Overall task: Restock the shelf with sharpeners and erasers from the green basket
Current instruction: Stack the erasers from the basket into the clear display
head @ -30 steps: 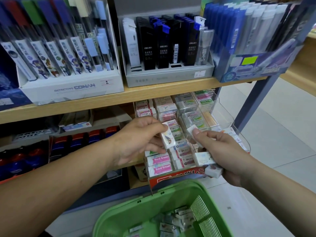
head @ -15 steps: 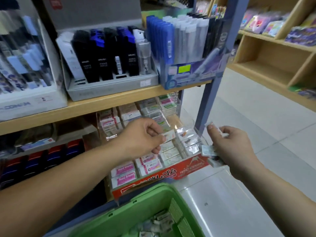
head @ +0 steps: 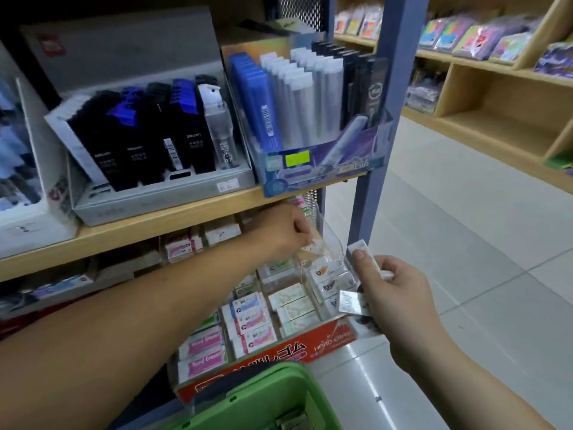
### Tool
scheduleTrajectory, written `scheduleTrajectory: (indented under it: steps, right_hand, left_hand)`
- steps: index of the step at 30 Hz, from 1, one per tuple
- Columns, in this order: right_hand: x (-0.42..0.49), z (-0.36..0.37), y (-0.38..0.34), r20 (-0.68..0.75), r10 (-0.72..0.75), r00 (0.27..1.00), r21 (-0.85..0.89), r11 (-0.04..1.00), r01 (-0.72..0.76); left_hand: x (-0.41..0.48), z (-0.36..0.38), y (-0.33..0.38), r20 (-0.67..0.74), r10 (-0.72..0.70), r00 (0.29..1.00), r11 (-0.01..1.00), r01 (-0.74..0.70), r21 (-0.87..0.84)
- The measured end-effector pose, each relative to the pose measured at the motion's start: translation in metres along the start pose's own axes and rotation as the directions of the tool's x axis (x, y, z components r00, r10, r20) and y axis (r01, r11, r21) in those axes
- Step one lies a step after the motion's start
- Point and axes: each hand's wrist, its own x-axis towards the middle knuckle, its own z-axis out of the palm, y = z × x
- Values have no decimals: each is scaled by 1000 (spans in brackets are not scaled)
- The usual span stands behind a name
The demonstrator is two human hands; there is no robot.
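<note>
Light fell bright on the pale grey tiled floor (head: 465, 231), dimmer beneath the light wooden shelf board (head: 139, 226). Motion blur softened everything; edges bowed with wide-angle distortion.

Green basket (head: 263, 395); red display box (head: 328, 341), white lettering; pink-white front erasers (head: 203, 344); blurred cases (head: 252, 100) above seemingly blue.

Basket (head: 263, 395) before eraser tray (head: 310, 344), btm shelf.

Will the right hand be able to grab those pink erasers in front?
Probably reach, yes: nothing stands between the right hand and the pink erasers. But it already holds other erasers, so grabbing more looks hard.
</note>
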Motion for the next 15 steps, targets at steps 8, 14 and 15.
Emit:
scheduleTrajectory:
  steps: [8,14,15]
  right_hand:
    - [-2,4,-6,41,21,999,88,996,-25]
    - [-6,7,-10,110,6,994,75,997,-14]
    - [-7,8,-10,138,3,990,79,997,-14]
  left_hand:
    - [7,-8,3,201,55,978,976,-95,198]
    - [-26,-28,19,201,101,974,949,-34,-314]
    - [-36,-29,23,293,133,947,918,-6,-396]
